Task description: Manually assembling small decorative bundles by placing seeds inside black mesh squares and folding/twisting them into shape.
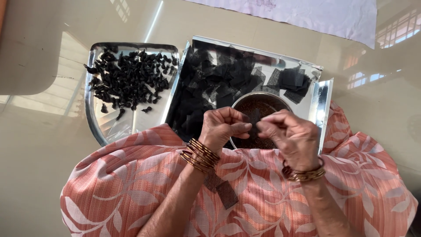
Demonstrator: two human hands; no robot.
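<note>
My left hand and my right hand meet over a round steel bowl of dark brown grains. Both pinch a small black net square between their fingertips. Bangles ring both wrists. Behind the bowl a shiny steel tray holds a heap of black net squares. Two more dark squares lie on my lap, on the orange leaf-patterned cloth.
A second steel tray to the left holds several small black twisted bundles. Both trays rest on a glossy beige floor. A pale cloth sheet lies at the top.
</note>
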